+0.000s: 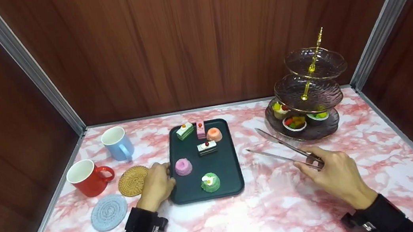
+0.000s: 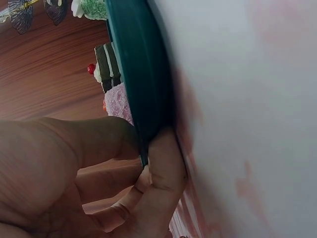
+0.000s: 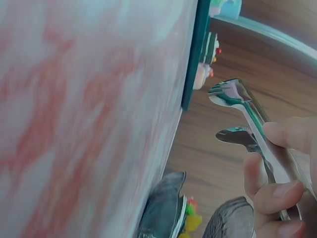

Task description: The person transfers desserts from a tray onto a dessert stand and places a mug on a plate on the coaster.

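My left hand (image 1: 156, 184) pinches the left rim of a dark green tray (image 1: 223, 169); in the left wrist view the thumb lies over the rim and a finger under it. The tray bears a pink round cake (image 1: 183, 167), a green round cake (image 1: 210, 182), a dark layered cake slice (image 1: 207, 148), an orange ring-shaped cake (image 1: 214, 134), and a green slice (image 1: 185, 131) beside a pink slice (image 1: 200, 130). My right hand (image 1: 335, 169) holds metal serving tongs (image 1: 281, 156), their arms spread with nothing between the tips, to the right of the tray.
A three-tier glass stand (image 1: 323, 126) at the back right carries several small desserts on its bottom plate. At left are a blue mug (image 1: 118, 145), a red mug (image 1: 89, 181), a woven coaster (image 1: 129, 184) and a grey coaster (image 1: 109, 212). Wood-grain walls (image 1: 181, 47) enclose the marbled table.
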A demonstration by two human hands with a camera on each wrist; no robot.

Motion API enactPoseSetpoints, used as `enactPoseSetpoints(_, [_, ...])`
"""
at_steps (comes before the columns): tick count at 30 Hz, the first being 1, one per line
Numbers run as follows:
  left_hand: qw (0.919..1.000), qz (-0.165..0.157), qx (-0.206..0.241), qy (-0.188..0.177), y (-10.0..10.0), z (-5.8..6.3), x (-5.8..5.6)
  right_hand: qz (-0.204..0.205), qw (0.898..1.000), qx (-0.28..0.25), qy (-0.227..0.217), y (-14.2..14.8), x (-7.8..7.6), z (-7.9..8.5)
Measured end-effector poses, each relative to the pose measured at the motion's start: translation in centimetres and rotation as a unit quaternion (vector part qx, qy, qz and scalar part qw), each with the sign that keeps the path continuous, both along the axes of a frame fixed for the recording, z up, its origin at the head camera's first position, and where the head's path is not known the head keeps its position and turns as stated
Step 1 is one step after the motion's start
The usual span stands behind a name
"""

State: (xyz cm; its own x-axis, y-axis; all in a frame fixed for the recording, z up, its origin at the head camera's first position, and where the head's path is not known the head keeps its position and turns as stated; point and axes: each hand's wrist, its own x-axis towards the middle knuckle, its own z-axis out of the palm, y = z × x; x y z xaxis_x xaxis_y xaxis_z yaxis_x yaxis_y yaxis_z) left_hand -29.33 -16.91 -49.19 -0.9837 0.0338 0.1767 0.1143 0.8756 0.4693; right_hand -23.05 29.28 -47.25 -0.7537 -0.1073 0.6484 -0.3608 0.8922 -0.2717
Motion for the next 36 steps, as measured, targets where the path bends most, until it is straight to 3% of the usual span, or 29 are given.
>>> enactPoseSetpoints(5, [0.9999,0.004,0.002,-0.014,0.0,0.1,0.0,0.017,1.0,-0.001,0.001,-0.9,0.0,-0.4])
enactPoseSetpoints(13, [1.0,0.002,0.0,-0.007,0.0,0.2,0.0,0.046,0.999,0.001,0.001,-2.4,-0.1,-0.8])
enactPoseSetpoints(24, [0.9999,-0.001,0.0,0.014,0.0,0.0,0.0,0.082,0.996,-0.004,-0.028,-4.6,-0.2,-1.0])
enactPoseSetpoints(36, [1.0,0.002,-0.002,0.008,0.1,0.2,0.1,0.13,0.988,-0.025,-0.081,-6.6,-0.2,-1.1])
